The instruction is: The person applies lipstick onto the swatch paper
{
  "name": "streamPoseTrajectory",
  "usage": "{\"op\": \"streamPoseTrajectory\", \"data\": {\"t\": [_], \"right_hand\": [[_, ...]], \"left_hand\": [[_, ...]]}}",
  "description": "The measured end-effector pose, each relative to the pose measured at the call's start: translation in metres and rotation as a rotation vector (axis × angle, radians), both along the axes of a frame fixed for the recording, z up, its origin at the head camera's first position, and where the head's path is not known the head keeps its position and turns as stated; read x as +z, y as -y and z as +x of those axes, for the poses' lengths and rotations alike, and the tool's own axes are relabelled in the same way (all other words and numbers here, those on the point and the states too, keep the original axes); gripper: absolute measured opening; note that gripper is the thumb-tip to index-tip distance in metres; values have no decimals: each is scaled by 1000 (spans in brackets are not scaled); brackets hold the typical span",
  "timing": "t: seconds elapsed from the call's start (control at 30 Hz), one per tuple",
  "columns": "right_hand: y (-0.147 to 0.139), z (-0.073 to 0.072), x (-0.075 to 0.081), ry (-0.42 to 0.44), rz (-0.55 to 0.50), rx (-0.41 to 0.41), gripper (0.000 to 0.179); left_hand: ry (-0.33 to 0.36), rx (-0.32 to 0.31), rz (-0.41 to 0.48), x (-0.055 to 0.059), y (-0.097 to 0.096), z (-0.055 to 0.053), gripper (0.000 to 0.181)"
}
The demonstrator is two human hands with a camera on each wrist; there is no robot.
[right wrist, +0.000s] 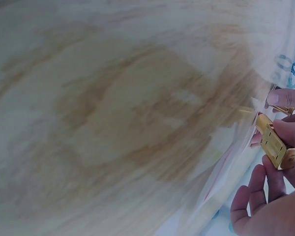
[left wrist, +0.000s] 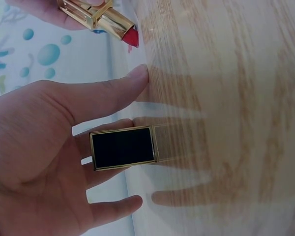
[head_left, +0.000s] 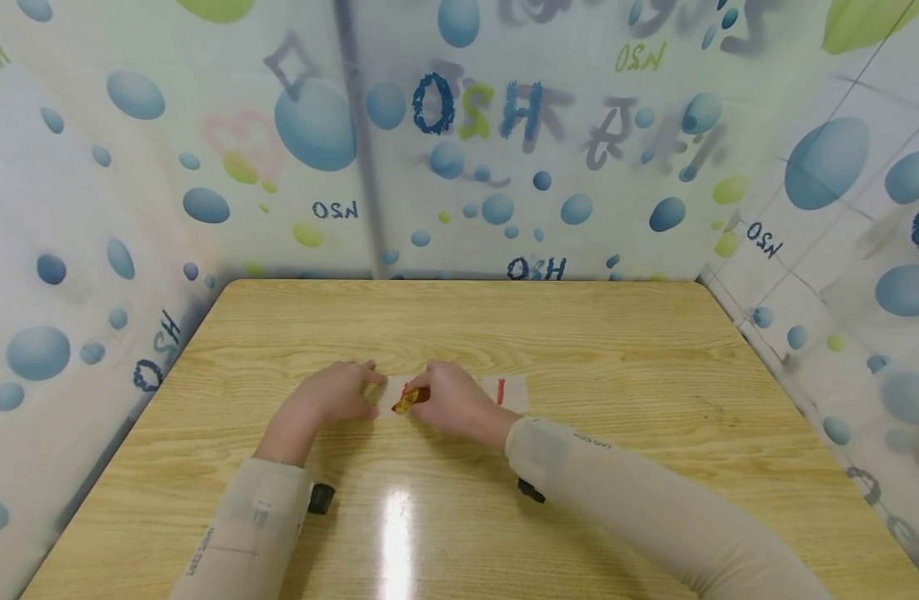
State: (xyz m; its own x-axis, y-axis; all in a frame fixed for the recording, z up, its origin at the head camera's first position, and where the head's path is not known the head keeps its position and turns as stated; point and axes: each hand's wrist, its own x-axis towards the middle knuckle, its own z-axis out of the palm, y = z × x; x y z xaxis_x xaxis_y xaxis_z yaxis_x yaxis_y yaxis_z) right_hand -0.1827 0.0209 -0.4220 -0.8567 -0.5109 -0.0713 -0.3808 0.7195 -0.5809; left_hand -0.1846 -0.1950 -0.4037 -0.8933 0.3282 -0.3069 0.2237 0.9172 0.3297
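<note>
My right hand [head_left: 455,404] pinches a lipstick in a gold case [right wrist: 271,140], its red tip [left wrist: 132,37] angled down close over a white paper strip [head_left: 515,393]. One red stroke [head_left: 501,391] shows on the strip's right part, and another red mark lies partly hidden by the right hand. At the strip's left end is my left hand [head_left: 335,396], its fingers extended and its thumb tip down near the tabletop. In the left wrist view a black lipstick cap with gold edges [left wrist: 123,148] stands on the table before those fingers; the head view hides it.
A wood-grain table [head_left: 616,333] lies beneath both hands, with a bright light reflection [head_left: 397,533] near its front. Behind and at both sides hang patterned curtains [head_left: 496,167] with blue and green drops.
</note>
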Motion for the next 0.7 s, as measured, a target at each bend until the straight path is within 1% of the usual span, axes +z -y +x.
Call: {"op": "streamPoseTrajectory", "data": {"t": [0.13,0.4,0.53,0.7], "right_hand": [[0,-3,1,15,9,-34,30],[-1,-9,1,3,19,-74,27],[-2,-11,2,8,8,-88,26],[-3,-12,1,0,-9,-87,25]], "left_hand": [[-2,-6,0,-1,1,-1,54],[-2,-11,3,-2,2,-2,54],[-8,-14,0,-3,2,-2,54],[-8,-7,4,-4,2,-2,54]]}}
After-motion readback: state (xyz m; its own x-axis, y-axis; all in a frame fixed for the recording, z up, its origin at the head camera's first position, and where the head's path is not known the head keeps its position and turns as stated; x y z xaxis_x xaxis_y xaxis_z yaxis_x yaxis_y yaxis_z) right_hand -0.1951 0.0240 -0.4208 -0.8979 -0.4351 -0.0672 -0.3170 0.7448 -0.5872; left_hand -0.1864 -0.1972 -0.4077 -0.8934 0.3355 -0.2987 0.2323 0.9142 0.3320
